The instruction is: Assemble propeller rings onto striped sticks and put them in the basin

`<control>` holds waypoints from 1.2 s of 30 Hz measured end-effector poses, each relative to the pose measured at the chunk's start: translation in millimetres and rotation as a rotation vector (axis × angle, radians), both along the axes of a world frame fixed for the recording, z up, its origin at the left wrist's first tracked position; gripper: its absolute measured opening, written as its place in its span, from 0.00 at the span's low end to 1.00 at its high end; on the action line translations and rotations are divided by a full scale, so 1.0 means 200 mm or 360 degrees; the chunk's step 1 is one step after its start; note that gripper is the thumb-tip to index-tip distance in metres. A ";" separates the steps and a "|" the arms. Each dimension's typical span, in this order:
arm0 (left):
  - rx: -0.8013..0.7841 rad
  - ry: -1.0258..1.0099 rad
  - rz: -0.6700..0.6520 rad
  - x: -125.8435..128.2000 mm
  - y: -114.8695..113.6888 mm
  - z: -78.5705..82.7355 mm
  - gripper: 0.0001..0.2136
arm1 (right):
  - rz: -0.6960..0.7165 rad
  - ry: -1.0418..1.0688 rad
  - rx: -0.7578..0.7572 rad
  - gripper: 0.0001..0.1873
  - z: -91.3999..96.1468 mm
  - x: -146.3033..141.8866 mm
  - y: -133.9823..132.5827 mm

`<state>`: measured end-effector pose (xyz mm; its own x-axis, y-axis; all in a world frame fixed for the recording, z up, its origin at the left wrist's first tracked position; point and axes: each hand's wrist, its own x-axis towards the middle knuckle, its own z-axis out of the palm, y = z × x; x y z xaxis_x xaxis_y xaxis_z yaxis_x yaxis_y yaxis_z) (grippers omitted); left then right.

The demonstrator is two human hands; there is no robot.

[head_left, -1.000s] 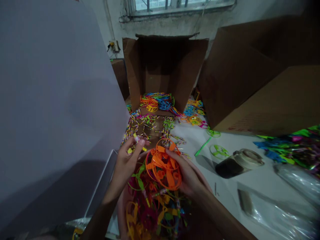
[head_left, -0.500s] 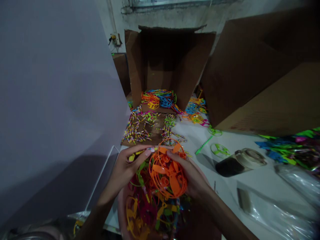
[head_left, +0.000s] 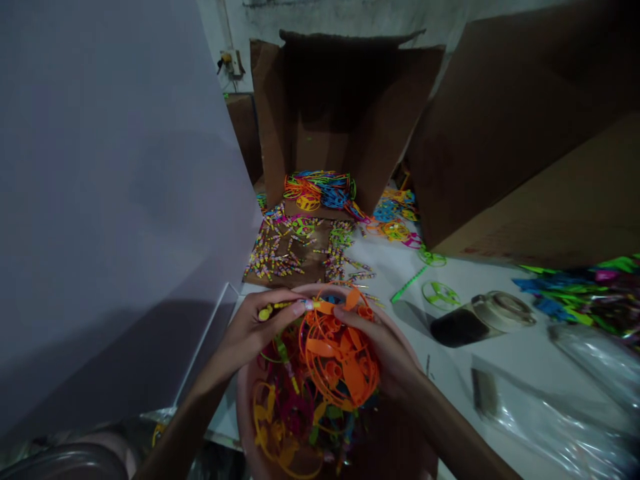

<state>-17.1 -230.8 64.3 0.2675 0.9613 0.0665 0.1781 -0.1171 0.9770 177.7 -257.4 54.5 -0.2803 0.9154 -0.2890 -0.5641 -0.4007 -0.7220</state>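
Note:
My right hand [head_left: 387, 350] is closed round a stack of orange plastic propeller rings [head_left: 340, 353], held upright over a pink basin [head_left: 245, 400]. My left hand [head_left: 255, 327] pinches a thin yellow stick [head_left: 280, 307] whose tip touches the top of the orange rings. The basin holds a tangle of yellow, pink and green rings and sticks. Both hands hover just above that pile.
An open cardboard box [head_left: 345, 113] at the back holds more coloured rings [head_left: 320, 190]. Several small sticks [head_left: 280, 250] lie on a brown sheet. A dark jar [head_left: 475, 323] lies on the white table, with large cartons [head_left: 525, 147] right and a grey panel [head_left: 100, 200] left.
My left hand brought the yellow stick right, from beside the rings to their top edge. Both hands sank slightly towards the basin as the view tilted down.

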 end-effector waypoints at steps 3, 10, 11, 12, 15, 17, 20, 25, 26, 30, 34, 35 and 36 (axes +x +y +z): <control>-0.0026 0.0002 0.0086 0.00 -0.01 0.00 0.10 | -0.0022 -0.0018 -0.0052 0.11 -0.03 0.01 -0.01; -0.0048 0.0087 0.0000 -0.02 -0.01 0.01 0.12 | 0.0078 0.0015 -0.0242 0.12 -0.10 0.01 -0.02; -0.0056 0.0092 0.0002 -0.03 -0.01 0.01 0.12 | 0.0051 0.0036 -0.0225 0.12 -0.11 0.01 -0.02; -0.0072 0.0105 -0.0022 -0.03 -0.01 0.01 0.12 | 0.0017 0.0056 -0.0194 0.12 -0.10 0.01 -0.02; -0.0123 0.0144 -0.0090 -0.03 -0.01 0.02 0.15 | -0.0057 0.0080 -0.0147 0.15 -0.10 0.01 -0.03; -0.0146 0.0166 -0.0111 -0.04 -0.02 0.03 0.16 | -0.0039 0.0055 -0.0201 0.17 -0.09 0.02 -0.03; -0.0187 0.0214 -0.0182 -0.05 -0.01 0.03 0.17 | -0.0031 -0.0039 -0.0228 0.17 -0.08 0.03 -0.04; -0.0282 0.0264 -0.0349 -0.09 0.02 0.02 0.16 | 0.0006 -0.0204 -0.0173 0.19 -0.07 0.04 -0.05; -0.0272 0.0278 -0.0370 -0.09 0.02 0.02 0.16 | 0.0014 -0.0222 -0.0170 0.19 -0.07 0.04 -0.05; -0.0231 0.0277 -0.0430 -0.10 0.03 0.01 0.19 | -0.0001 -0.0308 -0.0140 0.17 -0.09 0.04 -0.06; -0.0292 0.0244 -0.0439 -0.11 0.03 -0.02 0.20 | -0.0008 -0.0308 -0.0178 0.17 -0.11 0.03 -0.07; -0.0290 0.0256 -0.0446 -0.11 0.03 -0.02 0.20 | 0.0000 -0.0291 -0.0199 0.17 -0.11 0.02 -0.07; -0.0261 0.0273 -0.0452 -0.12 0.03 -0.02 0.20 | 0.0007 -0.0272 -0.0228 0.17 -0.10 0.02 -0.07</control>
